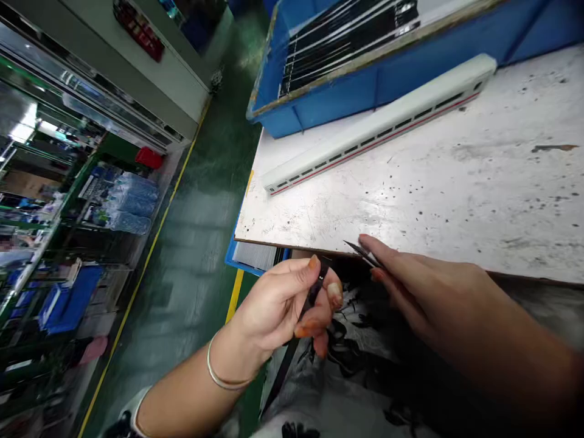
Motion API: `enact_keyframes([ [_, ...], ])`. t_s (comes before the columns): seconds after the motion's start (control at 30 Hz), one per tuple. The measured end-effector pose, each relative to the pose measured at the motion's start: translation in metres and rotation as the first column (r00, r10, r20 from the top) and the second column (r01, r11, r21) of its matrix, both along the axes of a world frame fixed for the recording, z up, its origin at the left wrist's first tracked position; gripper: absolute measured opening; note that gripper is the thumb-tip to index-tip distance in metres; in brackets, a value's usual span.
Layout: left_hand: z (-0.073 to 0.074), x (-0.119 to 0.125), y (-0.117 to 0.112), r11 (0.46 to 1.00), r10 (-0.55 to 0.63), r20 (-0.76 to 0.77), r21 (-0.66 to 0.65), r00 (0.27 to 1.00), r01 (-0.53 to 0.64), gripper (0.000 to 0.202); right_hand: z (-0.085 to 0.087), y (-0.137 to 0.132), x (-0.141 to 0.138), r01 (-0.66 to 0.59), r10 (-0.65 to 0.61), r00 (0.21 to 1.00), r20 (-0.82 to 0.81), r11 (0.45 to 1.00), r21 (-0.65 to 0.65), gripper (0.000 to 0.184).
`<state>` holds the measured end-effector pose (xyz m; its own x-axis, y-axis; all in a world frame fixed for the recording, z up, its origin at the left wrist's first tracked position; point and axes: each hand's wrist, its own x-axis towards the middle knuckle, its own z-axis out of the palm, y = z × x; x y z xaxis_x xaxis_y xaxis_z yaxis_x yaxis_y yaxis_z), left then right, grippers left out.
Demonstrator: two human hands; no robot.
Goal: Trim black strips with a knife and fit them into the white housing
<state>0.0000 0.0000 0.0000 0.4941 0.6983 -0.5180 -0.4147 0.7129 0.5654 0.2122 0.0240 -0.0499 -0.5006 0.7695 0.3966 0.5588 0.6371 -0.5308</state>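
Observation:
My left hand (283, 304) is closed in a pinch on a thin black strip (292, 340) that hangs down past my lap, just below the table's front edge. A thin bangle circles that wrist. My right hand (420, 280) is closed on dark pointed tweezers (362, 252), whose tips point left over the table edge, a short way above and right of the strip's top end. Both hands are close together in front of the worn white table (456, 182).
A long white bar with dark slots and a red line (378, 125) lies diagonally on the table. Behind it stands a blue bin (365, 91) holding several black strips. A green floor with a yellow line and shelving lies to the left.

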Motion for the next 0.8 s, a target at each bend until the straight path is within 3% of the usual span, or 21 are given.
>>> enact_keyframes([
  [0.2,-0.005,0.000,0.001,0.998,0.017,-0.052,0.055,0.998,-0.014,0.035,0.000,0.000,0.001,-0.006,0.006,1.000,0.011,1.000,-0.016,0.040],
  [0.53,0.003,0.000,0.005,0.998,-0.008,0.008,-0.064,1.000,0.008,0.032,0.004,-0.001,0.002,0.002,-0.001,1.000,0.025,0.999,-0.053,0.039],
  [0.8,0.005,-0.002,0.008,0.985,0.013,0.171,-0.174,0.985,0.017,0.037,0.000,-0.003,0.002,0.008,-0.008,1.000,0.008,1.000,-0.023,0.038],
])
